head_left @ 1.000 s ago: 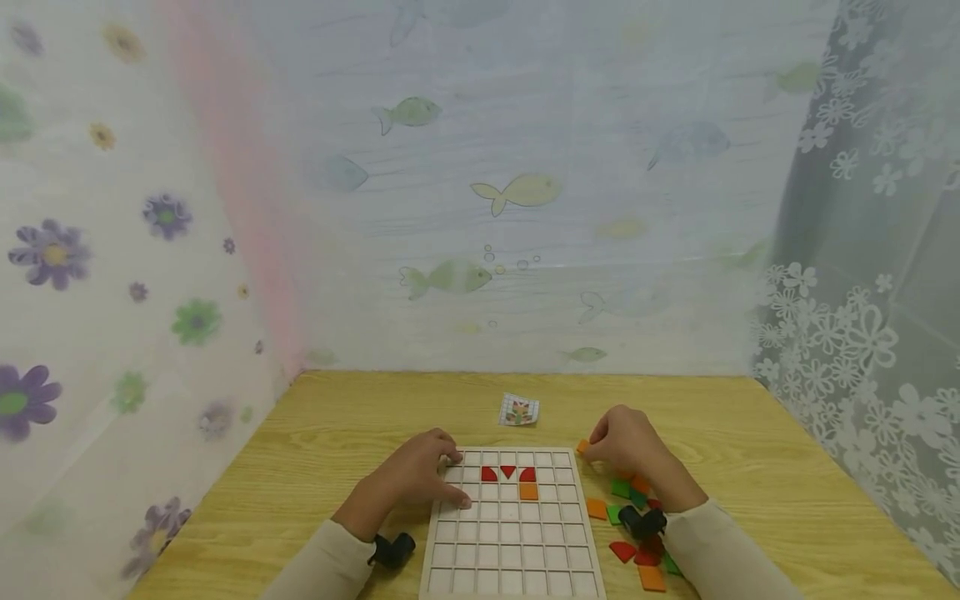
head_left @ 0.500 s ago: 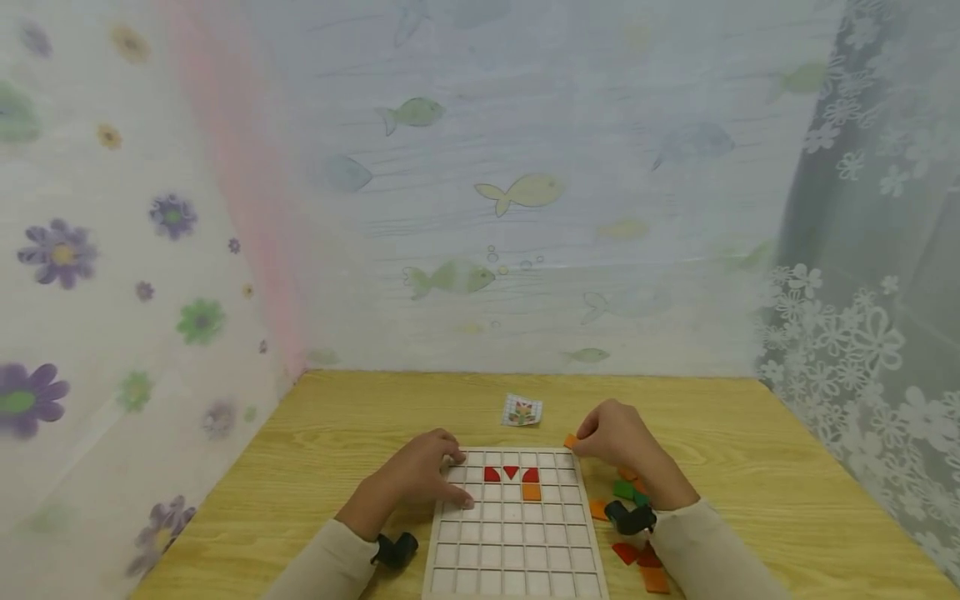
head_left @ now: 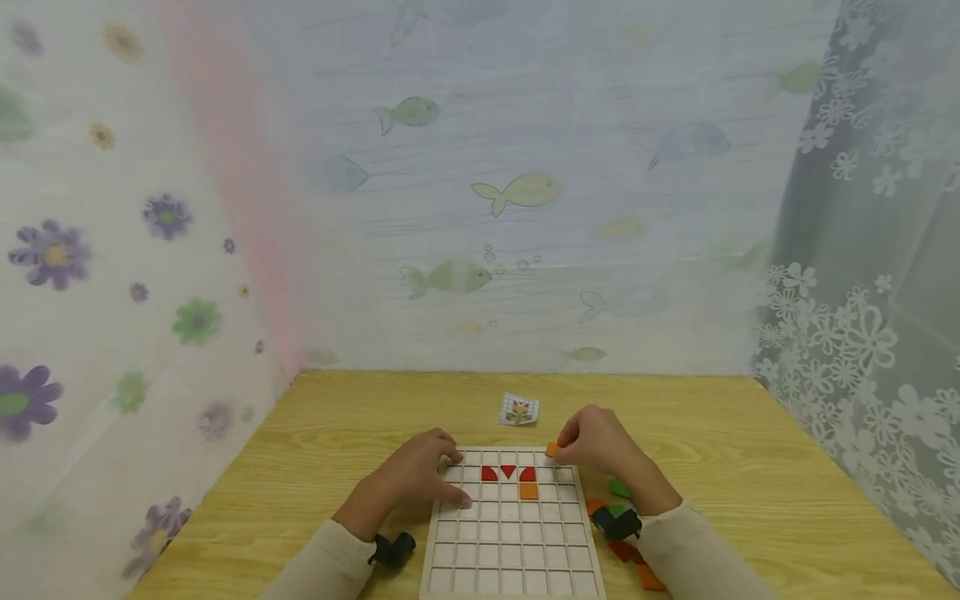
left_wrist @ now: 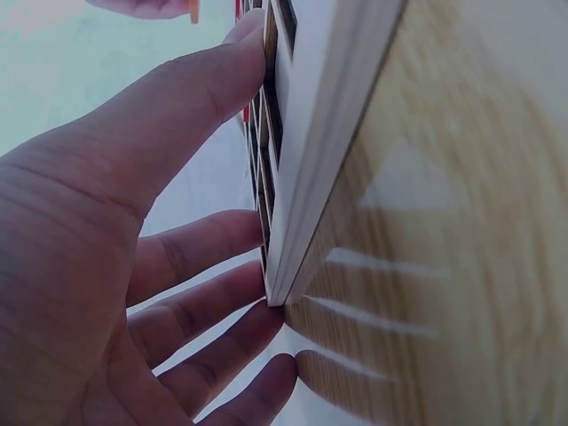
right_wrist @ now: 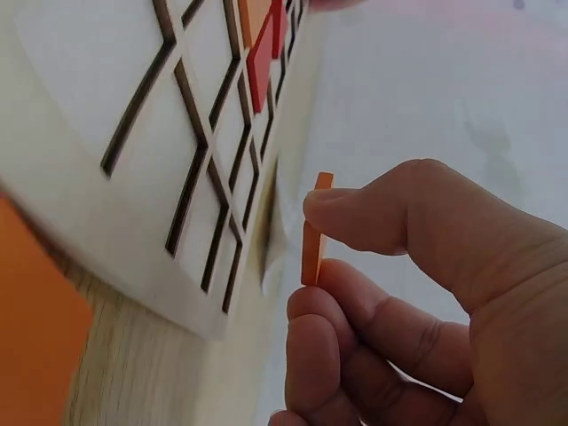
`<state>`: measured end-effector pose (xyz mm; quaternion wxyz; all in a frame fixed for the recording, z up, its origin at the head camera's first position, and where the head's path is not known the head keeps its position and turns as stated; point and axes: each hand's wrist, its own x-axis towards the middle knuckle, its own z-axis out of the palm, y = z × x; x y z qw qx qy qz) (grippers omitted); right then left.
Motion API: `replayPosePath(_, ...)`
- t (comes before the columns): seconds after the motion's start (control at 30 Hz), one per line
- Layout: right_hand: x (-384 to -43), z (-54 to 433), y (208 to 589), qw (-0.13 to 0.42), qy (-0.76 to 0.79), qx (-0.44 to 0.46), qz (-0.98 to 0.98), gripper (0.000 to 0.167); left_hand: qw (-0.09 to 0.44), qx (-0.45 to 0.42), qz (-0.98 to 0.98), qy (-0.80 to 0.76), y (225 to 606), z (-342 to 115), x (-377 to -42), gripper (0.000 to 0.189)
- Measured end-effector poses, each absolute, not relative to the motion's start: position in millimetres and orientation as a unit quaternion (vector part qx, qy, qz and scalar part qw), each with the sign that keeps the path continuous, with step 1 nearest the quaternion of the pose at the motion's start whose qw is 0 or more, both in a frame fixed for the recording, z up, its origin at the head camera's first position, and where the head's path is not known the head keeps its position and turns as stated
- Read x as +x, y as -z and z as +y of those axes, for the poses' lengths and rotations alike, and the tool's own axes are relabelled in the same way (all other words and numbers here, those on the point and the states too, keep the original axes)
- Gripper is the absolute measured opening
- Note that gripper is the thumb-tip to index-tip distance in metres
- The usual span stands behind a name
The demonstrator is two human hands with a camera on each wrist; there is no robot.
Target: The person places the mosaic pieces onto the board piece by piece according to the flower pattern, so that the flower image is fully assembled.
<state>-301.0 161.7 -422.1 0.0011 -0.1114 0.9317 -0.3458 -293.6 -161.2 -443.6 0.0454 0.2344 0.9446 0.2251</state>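
My right hand (head_left: 600, 437) pinches an orange square tile (head_left: 553, 450) between thumb and fingers, over the far right corner of a pale wooden grid board (head_left: 510, 554). In the right wrist view the tile (right_wrist: 313, 240) shows edge-on, apart from the board. My left hand (head_left: 414, 473) rests on the board's left side. Its thumb lies on the grid and its spread fingers touch the edge, as the left wrist view shows. In the board's cells lie a red triangle (head_left: 507, 472), two red quarter-circle tiles (head_left: 489, 473) and an orange square (head_left: 528, 491).
Several loose red, green and orange tiles (head_left: 622, 552) lie right of the board, partly hidden under the right wrist. A small pattern card (head_left: 519, 410) lies beyond the board's far edge on the wooden table (head_left: 360, 408). Patterned curtains (head_left: 517, 250) stand behind and at both sides.
My right hand has moved left with the orange tile, from beside the board to over its far right corner. The left hand has stayed on the board's left side.
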Motion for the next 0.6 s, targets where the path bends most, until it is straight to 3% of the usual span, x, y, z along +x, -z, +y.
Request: replayPosePath(0.6,-289.0,135.7,425.2,0.030,0.354,-0.194,0.914,0.010,0.045,0.237,0.945,-0.219,445.5,-163.0,-297.1,0.072)
